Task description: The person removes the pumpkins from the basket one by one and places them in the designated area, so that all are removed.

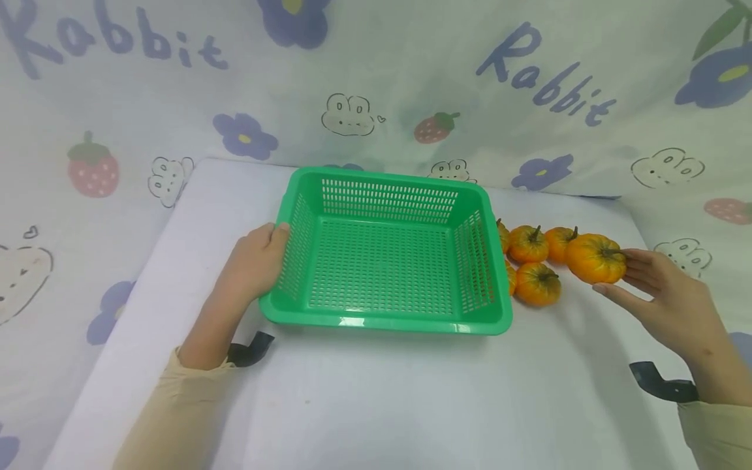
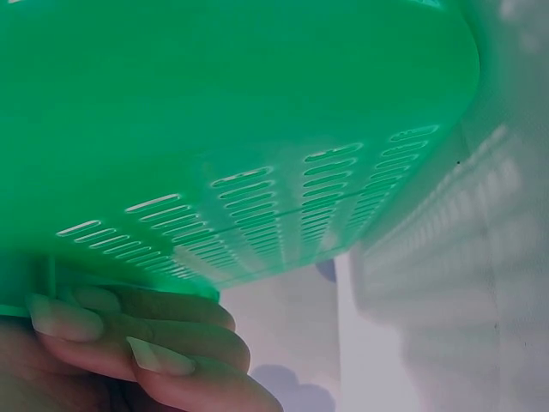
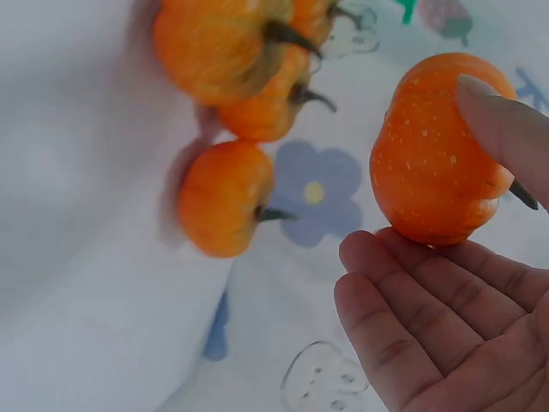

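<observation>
A green plastic basket (image 1: pixel 382 320) with slotted walls and a mesh bottom sits mid-view, nothing inside it. My left hand (image 1: pixel 254 262) grips its left rim, thumb on top; in the left wrist view the fingers (image 2: pixel 193 378) curl under the rim beside the slotted wall (image 2: pixel 257 86). To the right, my right hand (image 1: pixel 675 300) holds a small orange pumpkin (image 1: pixel 595 259) between thumb and fingers. The right wrist view shows this pumpkin (image 3: pixel 433 154) with the thumb on one side and fingertips (image 3: pixel 360 253) on the other, its dark stem pointing toward the palm.
Several more pumpkins stand in two rows right of the basket, among them a back one (image 1: pixel 529 245) and a front one (image 1: pixel 537 285); the basket's wall partly hides the leftmost. They rest on a white table (image 1: pixel 376 398). A patterned cloth (image 1: pixel 388 78) hangs behind and at the sides.
</observation>
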Demonstrator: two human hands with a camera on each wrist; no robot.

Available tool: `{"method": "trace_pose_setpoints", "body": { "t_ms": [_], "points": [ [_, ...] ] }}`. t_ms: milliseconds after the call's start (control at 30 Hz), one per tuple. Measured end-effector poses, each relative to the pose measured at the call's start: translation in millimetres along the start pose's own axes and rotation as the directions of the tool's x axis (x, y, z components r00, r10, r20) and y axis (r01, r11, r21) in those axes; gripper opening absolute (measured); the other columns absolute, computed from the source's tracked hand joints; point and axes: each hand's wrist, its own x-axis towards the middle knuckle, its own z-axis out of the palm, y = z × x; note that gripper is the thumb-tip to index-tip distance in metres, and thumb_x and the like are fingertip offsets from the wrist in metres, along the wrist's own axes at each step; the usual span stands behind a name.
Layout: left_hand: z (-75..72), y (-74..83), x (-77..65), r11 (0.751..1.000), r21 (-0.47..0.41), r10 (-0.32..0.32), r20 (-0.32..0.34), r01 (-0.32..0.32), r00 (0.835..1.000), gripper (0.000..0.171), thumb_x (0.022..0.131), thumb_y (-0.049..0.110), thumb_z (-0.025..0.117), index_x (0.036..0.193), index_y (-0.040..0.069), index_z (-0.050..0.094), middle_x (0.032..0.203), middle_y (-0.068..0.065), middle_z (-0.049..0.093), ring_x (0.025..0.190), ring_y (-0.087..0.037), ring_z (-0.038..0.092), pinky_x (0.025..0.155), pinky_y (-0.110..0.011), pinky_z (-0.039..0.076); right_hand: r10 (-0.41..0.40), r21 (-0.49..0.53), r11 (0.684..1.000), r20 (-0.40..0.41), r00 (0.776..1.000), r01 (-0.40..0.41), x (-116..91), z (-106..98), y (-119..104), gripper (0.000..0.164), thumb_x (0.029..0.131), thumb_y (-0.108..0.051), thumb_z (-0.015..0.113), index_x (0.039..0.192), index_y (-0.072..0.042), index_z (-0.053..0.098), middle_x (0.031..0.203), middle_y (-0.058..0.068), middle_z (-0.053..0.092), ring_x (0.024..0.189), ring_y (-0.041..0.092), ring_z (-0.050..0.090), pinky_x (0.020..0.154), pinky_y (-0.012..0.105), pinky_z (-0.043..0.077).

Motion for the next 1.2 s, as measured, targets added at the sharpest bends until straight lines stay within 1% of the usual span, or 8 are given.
{"method": "trace_pose_setpoints", "body": {
  "t_ms": [100,200,300,400,867,1000,1100,1200],
  "points": [
    [-0.3,-0.5,0.0,1.0,0.001,0.002,0.0,-0.002,1.0,0.065,0.111,0.057,0.015,0.109,0.005,0.053,0.085,-0.014,0.056,0.071,-0.027,0.055,0.06,-0.037,0.049,0.035,0.01,0.999,0.015,0.999,-0.035,1.5,2.0,9.0,0.088,0.096,-0.047,0.076,0.153,0.007,0.035,0.143,0.039,0.05,0.123,0.061,0.053,0.094,0.065,0.048],
    [-0.3,-1.2,-0.3,1.0,0.001,-0.001,0.003,0.001,1.0,0.065,0.111,0.058,0.015,0.109,0.005,0.053,0.085,-0.014,0.056,0.071,-0.027,0.055,0.059,-0.037,0.049,0.043,0.036,0.998,0.034,0.998,-0.044,3.1,7.0,17.9,0.088,0.096,-0.047,0.075,0.152,0.008,0.036,0.142,0.04,0.05,0.122,0.061,0.053,0.086,0.039,0.06],
    [-0.2,-1.6,-0.5,1.0,0.004,-0.003,0.005,0.003,1.0,0.066,0.11,0.058,0.014,0.109,0.005,0.053,0.085,-0.014,0.056,0.07,-0.027,0.055,0.059,-0.037,0.049,0.037,0.054,0.998,0.045,0.998,-0.04,4.0,15.2,27.0,0.086,0.096,-0.046,0.076,0.149,0.01,0.038,0.14,0.04,0.052,0.121,0.061,0.055,0.067,0.006,0.048],
    [0.0,-1.8,-0.5,1.0,0.005,-0.003,0.004,0.003,1.0,0.066,0.11,0.058,0.014,0.11,0.005,0.053,0.085,-0.014,0.057,0.07,-0.027,0.056,0.059,-0.037,0.049,0.036,0.076,0.996,0.055,0.998,-0.04,5.0,21.9,34.6,0.084,0.096,-0.044,0.076,0.148,0.011,0.039,0.139,0.04,0.053,0.12,0.06,0.056,0.064,0.0,0.04],
    [0.6,-0.9,-0.8,1.0,-0.002,-0.001,-0.003,0.001,1.0,0.066,0.11,0.058,0.015,0.109,0.004,0.053,0.084,-0.014,0.058,0.068,-0.027,0.057,0.057,-0.037,0.05,0.058,0.082,0.994,0.122,0.991,-0.068,6.7,39.0,51.3,0.082,0.1,-0.044,0.071,0.149,0.012,0.037,0.139,0.042,0.051,0.122,0.06,0.055,0.064,0.004,0.045],
    [1.2,-1.6,-0.7,1.0,-0.007,0.0,-0.002,0.0,1.0,0.066,0.11,0.059,0.015,0.109,0.004,0.053,0.084,-0.015,0.059,0.068,-0.028,0.058,0.057,-0.038,0.05,0.073,0.065,0.994,0.138,0.988,-0.083,7.4,41.8,53.3,0.085,0.1,-0.047,0.07,0.15,0.012,0.035,0.14,0.041,0.05,0.122,0.059,0.055,0.075,0.031,0.06],
    [1.6,-1.6,-0.4,1.0,-0.011,0.0,-0.001,0.0,1.0,0.067,0.11,0.059,0.016,0.11,0.004,0.053,0.084,-0.015,0.059,0.068,-0.028,0.059,0.057,-0.037,0.051,0.084,0.06,0.994,0.145,0.986,-0.094,7.2,44.3,55.2,0.087,0.1,-0.05,0.069,0.151,0.011,0.034,0.141,0.041,0.049,0.123,0.059,0.054,0.084,0.054,0.056],
    [1.3,-1.1,-0.9,1.0,-0.008,-0.005,0.002,0.005,1.0,0.067,0.11,0.06,0.015,0.11,0.004,0.053,0.084,-0.015,0.059,0.068,-0.028,0.058,0.057,-0.037,0.05,0.094,0.061,0.993,0.15,0.984,-0.104,6.3,47.8,57.3,0.089,0.1,-0.053,0.067,0.152,0.011,0.033,0.142,0.042,0.048,0.124,0.059,0.053,0.087,0.061,0.053]
  ]
}}
